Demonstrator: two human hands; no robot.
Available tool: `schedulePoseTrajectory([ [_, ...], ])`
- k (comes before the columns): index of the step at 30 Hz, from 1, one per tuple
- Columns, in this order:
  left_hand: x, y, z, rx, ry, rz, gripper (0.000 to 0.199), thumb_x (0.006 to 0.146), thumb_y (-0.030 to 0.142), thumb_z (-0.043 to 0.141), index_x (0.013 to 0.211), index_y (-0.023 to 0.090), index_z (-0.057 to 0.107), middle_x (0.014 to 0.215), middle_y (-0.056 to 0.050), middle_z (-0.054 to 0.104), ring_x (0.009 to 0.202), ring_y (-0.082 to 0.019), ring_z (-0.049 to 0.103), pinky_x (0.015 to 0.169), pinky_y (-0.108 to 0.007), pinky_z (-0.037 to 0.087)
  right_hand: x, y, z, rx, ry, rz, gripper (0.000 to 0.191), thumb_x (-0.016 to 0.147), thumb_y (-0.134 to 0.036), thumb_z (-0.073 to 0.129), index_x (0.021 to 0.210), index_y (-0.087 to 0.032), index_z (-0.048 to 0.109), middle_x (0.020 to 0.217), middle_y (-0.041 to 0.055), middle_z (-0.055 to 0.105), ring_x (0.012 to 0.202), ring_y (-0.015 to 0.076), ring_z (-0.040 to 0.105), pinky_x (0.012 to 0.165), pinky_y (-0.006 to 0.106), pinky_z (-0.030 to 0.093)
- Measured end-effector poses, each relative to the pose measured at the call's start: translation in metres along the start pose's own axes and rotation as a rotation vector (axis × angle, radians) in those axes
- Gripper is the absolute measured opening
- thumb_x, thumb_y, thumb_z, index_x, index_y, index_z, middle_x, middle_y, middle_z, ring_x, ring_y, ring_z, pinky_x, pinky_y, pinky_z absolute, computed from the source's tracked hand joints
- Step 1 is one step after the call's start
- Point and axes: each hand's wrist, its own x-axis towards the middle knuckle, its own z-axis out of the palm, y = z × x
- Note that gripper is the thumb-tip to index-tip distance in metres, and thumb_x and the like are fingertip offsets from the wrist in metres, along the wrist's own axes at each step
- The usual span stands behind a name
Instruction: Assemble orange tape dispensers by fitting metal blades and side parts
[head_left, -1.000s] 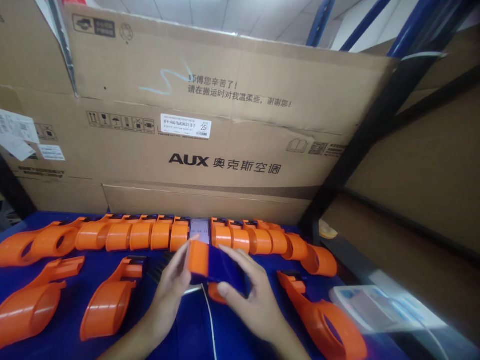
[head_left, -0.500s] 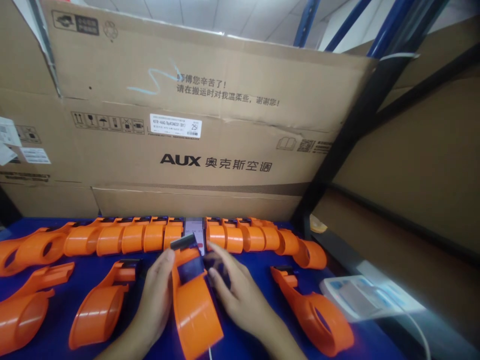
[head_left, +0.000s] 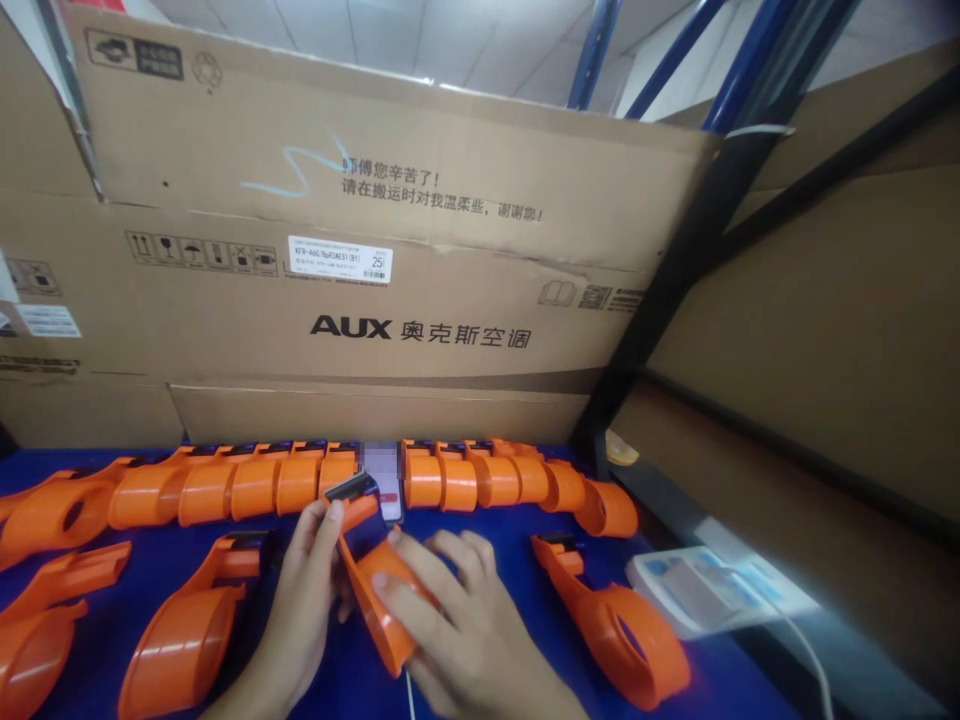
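Note:
An orange tape dispenser (head_left: 375,570) is held tilted between my two hands above the blue surface. My left hand (head_left: 309,572) grips its upper end, thumb against the side close to the dark blade part. Over the round drum lies my right hand (head_left: 465,620), with its thumb and fingers wrapped around it. Part of the drum is hidden under those fingers. Another orange tape dispenser (head_left: 187,630) lies to the left of my left hand. To the right of my right hand rests one more tape dispenser (head_left: 622,630).
A row of several orange dispensers (head_left: 255,487) runs along the back of the blue table (head_left: 480,535). A phone (head_left: 386,480) stands in that row. Behind is a large cardboard box (head_left: 420,390). A white box with a cable (head_left: 712,590) sits at right, near a dark rack post (head_left: 652,310).
My right hand has moved from beside the dispenser onto its drum and closed around it. The dispenser has turned and tilted. The whole view has shifted slightly.

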Motion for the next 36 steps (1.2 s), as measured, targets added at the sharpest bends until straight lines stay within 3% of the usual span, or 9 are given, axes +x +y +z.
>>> schedulePoseTrajectory([
  [5, -0.001, -0.006, 0.002, 0.148, -0.145, -0.056, 0.042, 0.088, 0.061, 0.067, 0.107, 0.024, 0.061, 0.066, 0.006, 0.059, 0.045, -0.008, 0.046, 0.037, -0.017, 0.033, -0.021, 0.004, -0.032, -0.022, -0.036, 0.108, 0.065, 0.077, -0.019, 0.063, 0.141, -0.018, 0.049, 0.138, 0.0129, 0.064, 0.116, 0.0352, 0.053, 0.097, 0.051, 0.043],
  [8, -0.003, -0.003, 0.001, 0.168, -0.164, 0.006, 0.040, 0.089, 0.056, 0.068, 0.112, 0.024, 0.061, 0.079, 0.002, 0.065, 0.047, -0.008, 0.048, 0.038, -0.018, 0.034, -0.036, 0.017, -0.064, -0.071, -0.191, 0.230, 0.071, 0.076, -0.020, 0.064, 0.145, -0.020, 0.047, 0.140, 0.0128, 0.063, 0.121, 0.0375, 0.052, 0.099, 0.053, 0.044],
  [13, -0.002, 0.000, -0.005, 0.166, -0.221, 0.054, 0.031, 0.092, 0.047, 0.068, 0.111, 0.023, 0.063, 0.079, 0.003, 0.064, 0.050, -0.008, 0.050, 0.041, -0.018, 0.036, -0.061, 0.039, -0.099, -0.161, -0.284, 0.267, 0.071, 0.082, -0.021, 0.063, 0.150, -0.023, 0.044, 0.144, 0.0135, 0.061, 0.124, 0.0384, 0.053, 0.098, 0.054, 0.045],
  [17, 0.000, -0.003, -0.007, 0.182, -0.244, 0.042, 0.027, 0.093, 0.045, 0.067, 0.108, 0.023, 0.064, 0.077, 0.003, 0.063, 0.051, -0.009, 0.051, 0.042, -0.019, 0.035, -0.081, 0.051, -0.098, -0.248, -0.312, 0.293, 0.072, 0.083, -0.019, 0.060, 0.152, -0.021, 0.042, 0.146, 0.0144, 0.060, 0.122, 0.0389, 0.053, 0.097, 0.056, 0.045],
  [23, 0.001, -0.002, -0.008, 0.198, -0.250, 0.030, 0.023, 0.093, 0.043, 0.067, 0.105, 0.023, 0.064, 0.077, 0.003, 0.063, 0.051, -0.009, 0.051, 0.044, -0.019, 0.035, -0.098, 0.052, -0.078, -0.427, -0.353, 0.270, 0.065, 0.082, -0.011, 0.055, 0.145, -0.024, 0.055, 0.147, 0.0111, 0.061, 0.121, 0.0399, 0.054, 0.095, 0.058, 0.045],
  [30, -0.002, 0.001, -0.007, 0.209, -0.253, 0.029, 0.021, 0.093, 0.043, 0.067, 0.102, 0.023, 0.064, 0.076, 0.003, 0.062, 0.053, -0.009, 0.052, 0.045, -0.020, 0.037, -0.091, 0.045, -0.077, -0.588, -0.389, 0.335, 0.063, 0.079, -0.010, 0.055, 0.140, -0.029, 0.061, 0.146, 0.0095, 0.063, 0.119, 0.0411, 0.057, 0.092, 0.061, 0.048],
  [36, -0.005, 0.006, -0.004, 0.195, -0.258, 0.037, 0.020, 0.092, 0.043, 0.069, 0.098, 0.024, 0.064, 0.073, 0.004, 0.061, 0.052, -0.009, 0.051, 0.045, -0.019, 0.036, -0.086, 0.039, -0.085, -0.653, -0.357, 0.379, 0.069, 0.077, -0.005, 0.052, 0.142, -0.028, 0.059, 0.147, 0.0137, 0.060, 0.126, 0.0406, 0.056, 0.099, 0.063, 0.046],
])
